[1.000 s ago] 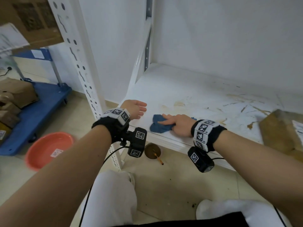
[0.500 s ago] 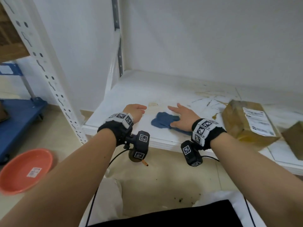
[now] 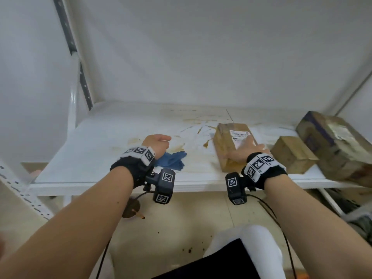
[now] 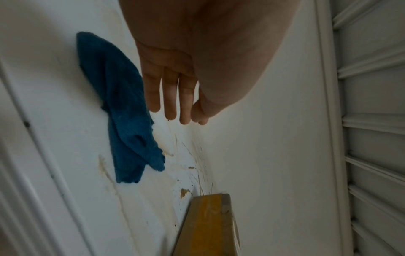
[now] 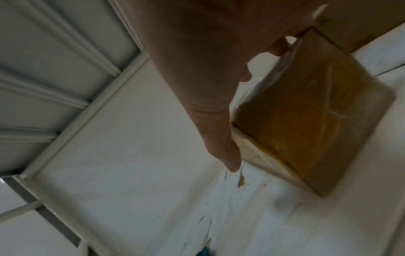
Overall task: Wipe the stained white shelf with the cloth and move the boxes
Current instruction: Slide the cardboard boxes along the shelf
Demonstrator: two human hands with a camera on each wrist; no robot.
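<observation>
Your right hand (image 3: 244,151) lies spread on the labelled box (image 3: 233,143), fingers straight across its top, nothing pinched yet; half a second ago that same hand was flat on the cloth (image 3: 172,161). Your left hand (image 3: 156,144) hangs loose just above the shelf (image 3: 96,141), fingers straight and slack, holding nothing, as it did before. The cloth now lies let go, crumpled near the front edge just beside your left wrist. Reading: wiping has paused, box-moving begins. Brown stains (image 3: 205,144) remain between cloth and box, so the box likely has to shift before that patch can be wiped. Two more boxes sit to the right: a small box (image 3: 291,154) just beside the labelled one, and a large box (image 3: 332,143) beyond it. The left wrist view shows what the head view hides: the fingers (image 4: 170,97) clear of the cloth (image 4: 122,110), not touching it. The right wrist view shows the thumb (image 5: 223,138) down along the box's (image 5: 311,110) near corner and a fingertip over its far edge; whether that amounts to a clamp, you cannot tell.
</observation>
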